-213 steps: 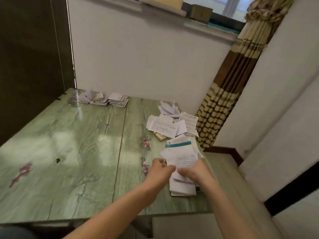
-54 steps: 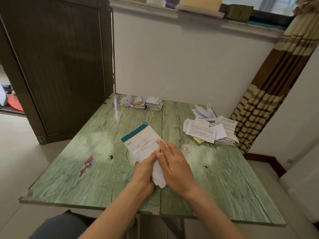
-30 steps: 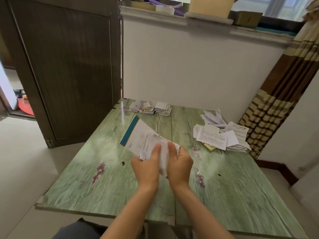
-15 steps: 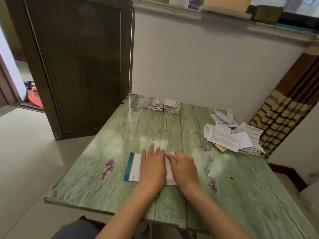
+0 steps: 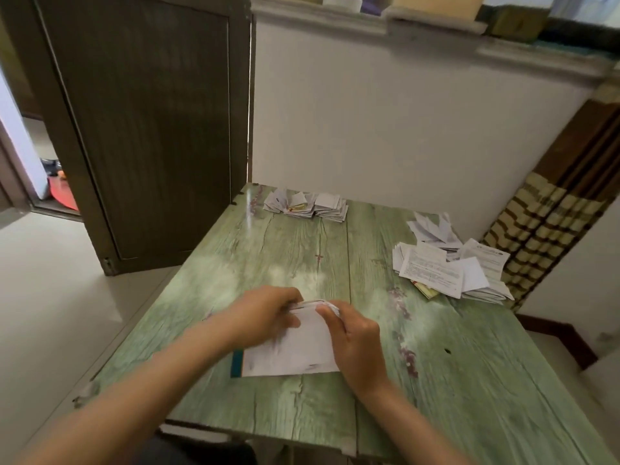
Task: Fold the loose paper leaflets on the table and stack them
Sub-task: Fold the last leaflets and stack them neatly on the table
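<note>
At six o'clock on the table point(image 5: 436, 380), your left hand point(image 5: 265, 313) and right hand point(image 5: 355, 344) are pinching the folded leaflet point(image 5: 295, 350).

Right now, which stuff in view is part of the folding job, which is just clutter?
In the job: leaflet gripped at its far edge by left hand and right hand; loose pile; folded stack; table.
Just lying about: door; curtain; olive box.

Leaflet point(image 5: 292, 350) on desk point(image 5: 469, 397) between left grip point(image 5: 265, 313) and right grip point(image 5: 355, 344); folded stack point(image 5: 308, 204) beyond both; loose pile point(image 5: 446, 270) beyond, right of right grip.
</note>
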A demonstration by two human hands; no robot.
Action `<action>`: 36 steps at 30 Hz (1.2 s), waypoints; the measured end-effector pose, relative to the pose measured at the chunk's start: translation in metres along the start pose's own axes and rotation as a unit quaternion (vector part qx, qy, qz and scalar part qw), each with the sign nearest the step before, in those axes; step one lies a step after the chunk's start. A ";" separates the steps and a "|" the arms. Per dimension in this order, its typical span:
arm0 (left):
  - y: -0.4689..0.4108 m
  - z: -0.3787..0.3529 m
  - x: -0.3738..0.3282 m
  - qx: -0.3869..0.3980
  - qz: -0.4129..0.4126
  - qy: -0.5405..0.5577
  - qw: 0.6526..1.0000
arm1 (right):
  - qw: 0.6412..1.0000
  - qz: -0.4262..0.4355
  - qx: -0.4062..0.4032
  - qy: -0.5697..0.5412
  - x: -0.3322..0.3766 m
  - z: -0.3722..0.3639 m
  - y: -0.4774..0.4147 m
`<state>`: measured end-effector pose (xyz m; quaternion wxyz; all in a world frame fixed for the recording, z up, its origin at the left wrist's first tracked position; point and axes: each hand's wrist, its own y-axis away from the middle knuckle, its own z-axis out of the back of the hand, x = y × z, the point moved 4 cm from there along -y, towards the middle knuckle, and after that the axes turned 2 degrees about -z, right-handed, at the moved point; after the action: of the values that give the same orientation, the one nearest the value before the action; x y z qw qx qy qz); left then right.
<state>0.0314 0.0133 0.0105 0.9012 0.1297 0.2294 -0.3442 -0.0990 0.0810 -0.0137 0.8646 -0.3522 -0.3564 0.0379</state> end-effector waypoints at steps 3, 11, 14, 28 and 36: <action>0.004 0.028 -0.003 0.041 -0.023 0.036 0.998 | 0.998 0.051 0.002 -0.046 0.017 0.006 -0.003; -0.025 0.058 0.038 0.070 0.011 0.066 0.995 | 0.931 -0.191 0.296 -0.089 -0.007 -0.018 -0.040; -0.048 0.070 0.055 0.059 0.050 0.068 0.995 | 0.910 -0.277 0.266 -0.156 -0.022 -0.034 -0.064; -0.168 0.028 0.111 -0.028 0.069 -0.157 0.985 | 0.900 -0.420 0.108 0.042 -0.125 -0.127 -0.198; -0.184 0.026 0.112 -0.092 0.067 -0.156 0.981 | 0.902 -0.343 0.161 0.205 -0.136 -0.134 -0.202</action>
<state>-0.0115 -0.1937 -0.0377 0.9551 0.0064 0.1069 -0.2762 -0.1514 -0.1913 -0.0329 0.9232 -0.0638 -0.2587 -0.2770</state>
